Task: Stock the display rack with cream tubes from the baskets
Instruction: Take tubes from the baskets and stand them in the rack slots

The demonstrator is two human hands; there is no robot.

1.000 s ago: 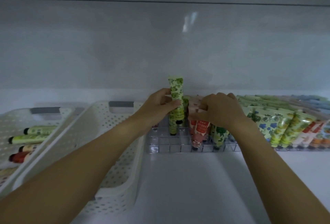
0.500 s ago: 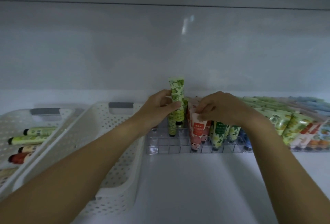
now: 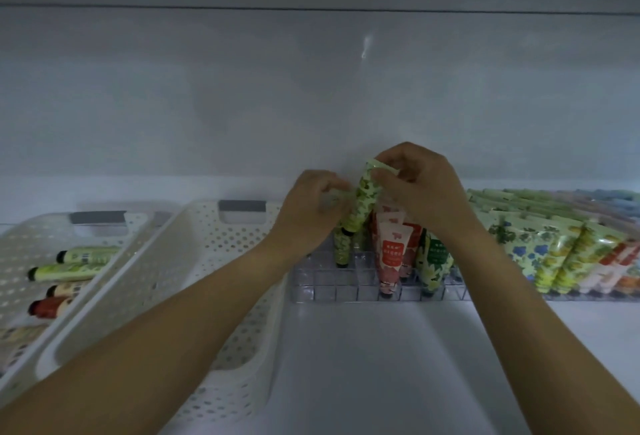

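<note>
White shelf [image 3: 363,365] against a plain wall. Two white perforated baskets on the left: near basket [image 3: 194,261] just beside the rack, far basket [image 3: 20,247] at the frame edge with loose tubes [image 3: 69,270] lying on their sides, caps pointing left. Clear gridded rack [image 3: 332,291] at centre, along the back of the shelf. To its right, packed rows [image 3: 554,254] of green, blue-flowered and orange tubes leaning back. Red tubes [image 3: 393,254] and a dark green one [image 3: 434,261] stand cap-down in the rack's middle cells. Right hand [image 3: 422,192] above them, thumb and fingertips pinching the flat top end of the tube [image 3: 365,204], which is leaf-printed, tilted, black cap down, over the rack's left cells, above another green one [image 3: 341,254] already seated. Left hand [image 3: 310,213] has fingers curled against the tube's left side; real grip or not, cannot tell, blurred.
</note>
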